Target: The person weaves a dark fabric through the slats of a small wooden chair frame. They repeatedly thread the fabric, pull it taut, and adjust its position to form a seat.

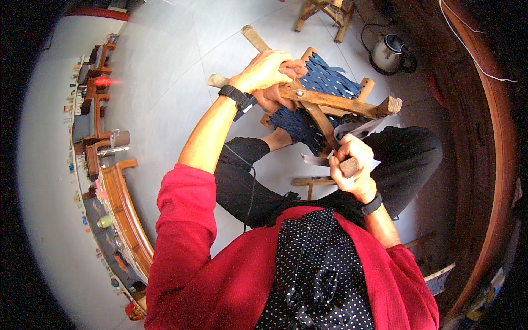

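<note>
Tilted in front of me is a wooden folding stool with crossed legs and a woven dark blue strap seat. My left hand is closed on a brown cloth, which is bunched against the stool's far left bars. My right hand wraps round the end of a stool leg near my knees. A pale, thin strip shows by that hand; whether the fingers also pinch it is unclear. Black bands circle both wrists.
An electric kettle stands on the tiled floor at the far right, its cord behind it. Another wooden stool is at the top. Dark wooden furniture lines the right. A wooden cabinet and cluttered shelves stand at left.
</note>
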Demonstrator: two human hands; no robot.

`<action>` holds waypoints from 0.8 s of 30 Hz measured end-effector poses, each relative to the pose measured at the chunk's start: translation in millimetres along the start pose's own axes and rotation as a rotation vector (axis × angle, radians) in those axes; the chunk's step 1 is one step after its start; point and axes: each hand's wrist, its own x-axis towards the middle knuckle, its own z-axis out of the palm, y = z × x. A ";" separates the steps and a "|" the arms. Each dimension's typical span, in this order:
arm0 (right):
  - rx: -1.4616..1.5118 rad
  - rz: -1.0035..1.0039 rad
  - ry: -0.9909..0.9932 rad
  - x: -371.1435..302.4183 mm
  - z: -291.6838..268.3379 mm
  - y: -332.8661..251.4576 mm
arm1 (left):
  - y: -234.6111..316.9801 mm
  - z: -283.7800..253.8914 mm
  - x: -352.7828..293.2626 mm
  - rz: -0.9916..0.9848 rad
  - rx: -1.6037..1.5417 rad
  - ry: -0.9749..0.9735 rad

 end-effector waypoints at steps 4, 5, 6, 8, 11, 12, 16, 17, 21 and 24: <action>0.007 -0.012 0.066 -11.7 10.6 3.9 | -0.9 2.5 -4.8 0.046 -0.084 0.178; -0.006 -0.029 0.071 -14.7 12.3 5.0 | -0.1 3.8 -6.2 0.035 -0.127 0.146; -0.022 -0.032 0.078 -16.7 14.5 6.3 | 1.5 5.1 -7.2 -0.015 -0.154 0.044; -0.050 -0.075 0.100 -21.8 21.3 4.8 | 6.3 7.7 -8.1 -0.008 -0.167 -0.059; -0.095 -0.174 0.106 -27.8 36.9 -1.9 | 15.3 10.3 -6.7 0.190 -0.066 0.030; -0.117 -0.166 0.104 -28.7 41.5 -3.7 | 17.6 9.7 -6.0 0.156 -0.043 0.050; -0.119 -0.116 0.107 -31.8 45.0 -4.7 | 22.0 6.8 -5.8 0.052 -0.124 0.138; -0.118 -0.099 0.107 -32.1 43.3 -3.6 | 22.1 6.2 -7.4 0.043 -0.081 0.188; -0.124 -0.118 0.065 -32.3 38.1 1.0 | 22.5 8.8 -9.0 0.053 -0.274 0.014; -0.115 -0.130 0.059 -31.7 38.8 0.2 | 23.7 11.3 -6.8 0.103 -0.177 -0.049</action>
